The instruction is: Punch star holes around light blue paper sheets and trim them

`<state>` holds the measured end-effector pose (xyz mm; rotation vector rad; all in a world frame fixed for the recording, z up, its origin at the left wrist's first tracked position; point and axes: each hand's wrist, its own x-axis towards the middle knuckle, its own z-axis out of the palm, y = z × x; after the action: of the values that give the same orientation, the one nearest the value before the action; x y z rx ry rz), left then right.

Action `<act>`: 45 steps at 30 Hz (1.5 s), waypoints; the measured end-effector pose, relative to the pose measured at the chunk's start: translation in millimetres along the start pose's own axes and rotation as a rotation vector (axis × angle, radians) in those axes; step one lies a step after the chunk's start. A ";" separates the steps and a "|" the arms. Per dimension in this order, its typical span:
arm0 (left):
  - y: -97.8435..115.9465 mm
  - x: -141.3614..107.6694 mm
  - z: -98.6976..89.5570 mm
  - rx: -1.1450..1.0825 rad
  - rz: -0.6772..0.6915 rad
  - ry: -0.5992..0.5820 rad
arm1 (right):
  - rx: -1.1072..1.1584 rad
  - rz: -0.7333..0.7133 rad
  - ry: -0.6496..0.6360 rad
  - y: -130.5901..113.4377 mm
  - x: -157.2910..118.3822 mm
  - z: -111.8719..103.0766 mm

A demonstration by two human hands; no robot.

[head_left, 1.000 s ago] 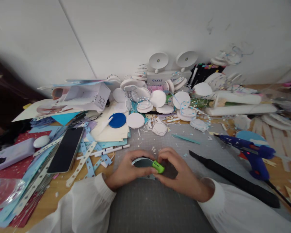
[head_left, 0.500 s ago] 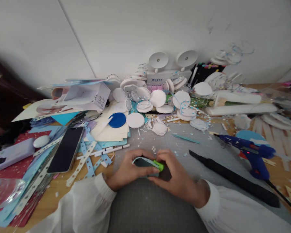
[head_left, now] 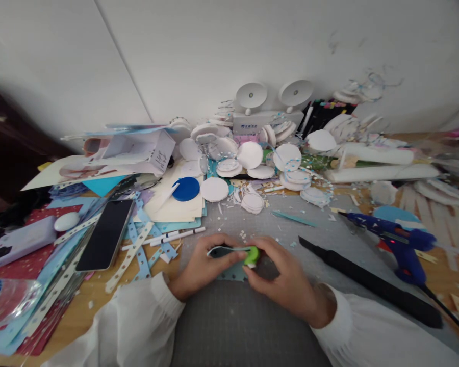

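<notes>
White wall [head_left: 191,66] behind, cluttered wooden desk [head_left: 86,318] in front, grey cutting mat [head_left: 218,331] in the middle. Both hands over the mat, near its centre. Left hand [head_left: 193,267] clamped on light blue paper [head_left: 233,274], thumb on the near side, other fingers behind; the paper is bent, upper edge showing as a thin pale line. Right hand [head_left: 288,280] closed on a small green tool [head_left: 251,255], held between thumb and fingers. Tool sits at the right end of the paper, just beside the left thumb tip; can't tell how far the paper goes into it.

Right of the hands: long black tool [head_left: 367,283] lying slantwise, blue glue gun [head_left: 396,237] past it with a small red light on. Turquoise strip [head_left: 294,219] on the mat beyond the hands, paper scraps around. Left side: dark-screened phone [head_left: 105,234], patterned strips [head_left: 132,255], stacked coloured sheets. Blue disc [head_left: 186,189] on cream sheets, next to a white one. More white discs [head_left: 250,155] piled along the back, markers [head_left: 325,114] behind them.
</notes>
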<state>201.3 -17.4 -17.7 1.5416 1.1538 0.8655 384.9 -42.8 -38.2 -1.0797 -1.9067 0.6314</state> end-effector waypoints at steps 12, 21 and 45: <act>-2.3 -0.9 1.2 0.059 -0.032 0.069 | 0.618 0.525 -0.184 6.3 3.1 2.7; -8.8 -3.0 0.0 0.071 0.014 0.082 | 0.851 0.618 -0.246 0.9 5.9 1.7; -5.0 -7.4 -4.8 -0.008 -0.022 -0.155 | 0.217 0.298 -0.410 0.2 1.5 -10.6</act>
<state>193.4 -22.9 -21.1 1.5584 1.0522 0.7218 393.5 -41.2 -32.1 -1.1665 -1.9674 1.2802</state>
